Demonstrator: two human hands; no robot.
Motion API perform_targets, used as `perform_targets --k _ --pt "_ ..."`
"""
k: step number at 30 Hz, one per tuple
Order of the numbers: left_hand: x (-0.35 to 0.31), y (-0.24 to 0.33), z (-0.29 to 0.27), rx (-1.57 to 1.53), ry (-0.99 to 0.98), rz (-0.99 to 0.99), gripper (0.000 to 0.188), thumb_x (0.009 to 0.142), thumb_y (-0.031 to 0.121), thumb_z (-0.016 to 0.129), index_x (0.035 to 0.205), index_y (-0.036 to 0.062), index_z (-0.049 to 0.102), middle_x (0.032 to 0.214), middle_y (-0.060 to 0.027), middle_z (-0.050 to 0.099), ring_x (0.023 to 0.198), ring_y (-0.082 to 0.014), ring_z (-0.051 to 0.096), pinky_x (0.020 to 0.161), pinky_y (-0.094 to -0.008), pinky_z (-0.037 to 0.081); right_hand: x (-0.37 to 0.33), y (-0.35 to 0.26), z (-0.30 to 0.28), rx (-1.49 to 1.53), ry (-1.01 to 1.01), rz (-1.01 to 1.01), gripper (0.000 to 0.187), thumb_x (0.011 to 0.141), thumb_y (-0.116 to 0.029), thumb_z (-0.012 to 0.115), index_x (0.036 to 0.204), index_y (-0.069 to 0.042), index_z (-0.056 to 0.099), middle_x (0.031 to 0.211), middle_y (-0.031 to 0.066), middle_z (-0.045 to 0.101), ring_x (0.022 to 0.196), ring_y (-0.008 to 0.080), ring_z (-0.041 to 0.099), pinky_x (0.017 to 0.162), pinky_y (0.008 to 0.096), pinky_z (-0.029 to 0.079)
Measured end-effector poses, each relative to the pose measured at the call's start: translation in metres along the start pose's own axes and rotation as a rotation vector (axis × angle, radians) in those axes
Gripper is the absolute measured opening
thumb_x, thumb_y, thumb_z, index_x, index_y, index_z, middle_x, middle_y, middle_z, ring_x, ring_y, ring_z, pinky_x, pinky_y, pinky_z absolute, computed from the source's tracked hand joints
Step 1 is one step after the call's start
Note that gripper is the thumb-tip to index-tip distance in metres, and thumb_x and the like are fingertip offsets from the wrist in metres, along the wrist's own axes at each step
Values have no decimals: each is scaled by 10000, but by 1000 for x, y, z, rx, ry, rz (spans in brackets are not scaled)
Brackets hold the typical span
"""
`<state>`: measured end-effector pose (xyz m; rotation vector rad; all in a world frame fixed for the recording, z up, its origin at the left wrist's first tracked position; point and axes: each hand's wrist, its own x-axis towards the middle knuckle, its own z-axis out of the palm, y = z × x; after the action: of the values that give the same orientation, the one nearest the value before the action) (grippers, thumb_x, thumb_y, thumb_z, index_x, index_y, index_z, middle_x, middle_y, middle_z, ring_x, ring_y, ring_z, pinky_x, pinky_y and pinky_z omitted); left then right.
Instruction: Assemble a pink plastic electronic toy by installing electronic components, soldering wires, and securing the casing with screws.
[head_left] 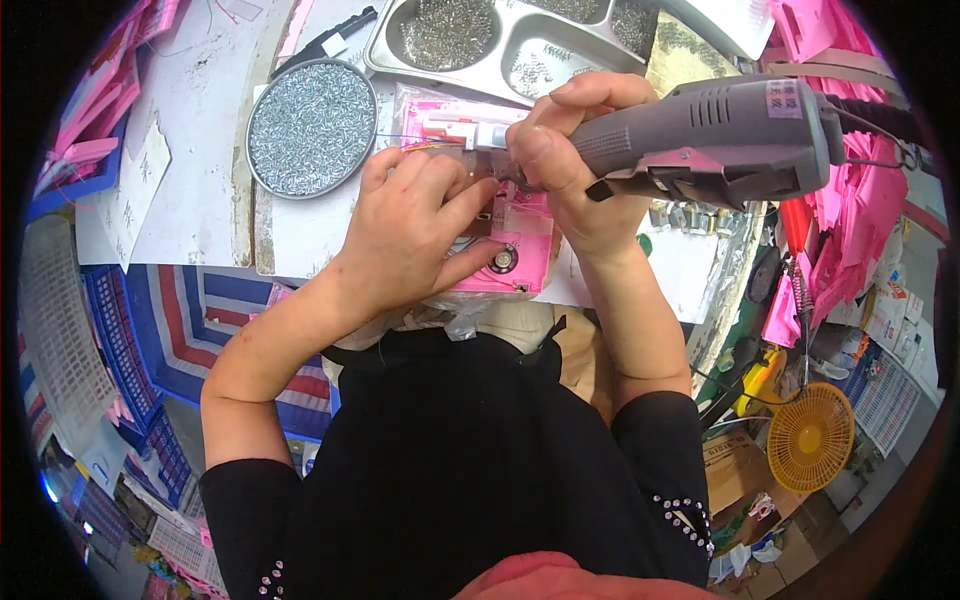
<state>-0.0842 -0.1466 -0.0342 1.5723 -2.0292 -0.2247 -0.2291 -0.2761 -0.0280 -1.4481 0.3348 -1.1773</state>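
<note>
A pink plastic housing (528, 262) lies before me in clear plastic wrap, with a small round black-and-metal part (503, 259) near its lower edge. In its upper part sits a white and silver motor-like piece (478, 133), from which thin coloured wires run left. My left hand (405, 225) bends over the housing and steadies it, thumb and index finger apart on its surface. In my right hand (575, 165) is a grey electric screwdriver (710, 135), lying nearly level with its nose pointing left. Its tip meets the housing close to my left index finger; the exact contact is hidden.
A round dish of screws (312, 128) stands to the left. Behind the work is a metal tray (505, 75) with small metal parts in its compartments. Pink sheets (850, 230) pile up at right, above a yellow fan (810, 437). Blue crates (125, 340) stand lower left.
</note>
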Motion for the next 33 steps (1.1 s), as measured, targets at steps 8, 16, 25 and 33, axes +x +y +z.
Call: perform_targets --k 8,16,25,33 --pt "-1 -2 -1 -30 12 9 501 737 313 832 1169 92 708 982 -37 577 966 -235 572 915 -438 363 5 -4 4 26 0 -16 366 839 -19 824 1122 -30 592 736 18 639 643 77 604 581 211 466" --pt "0 0 0 -32 -12 -5 532 741 314 826 1212 98 710 965 -33 559 961 -235 568 916 -440 362 8 -1 1 -16 33 4 349 826 -28 839 1091 -32 612 775 16 650 672 78 613 606 218 483" --pt "1 0 1 -9 -14 -18 568 754 354 818 1247 100 698 986 -36 552 971 -230 572 922 -445 360 8 2 -1 49 21 15 334 856 -2 778 1118 -25 571 779 46 626 642 101 584 611 253 502" --pt "6 -2 0 -34 117 -2 302 778 284 803 1012 116 713 902 -20 584 871 -213 598 881 -401 389 9 1 -1 149 97 32 340 829 -41 845 1080 -19 616 823 29 647 693 81 614 614 211 486"
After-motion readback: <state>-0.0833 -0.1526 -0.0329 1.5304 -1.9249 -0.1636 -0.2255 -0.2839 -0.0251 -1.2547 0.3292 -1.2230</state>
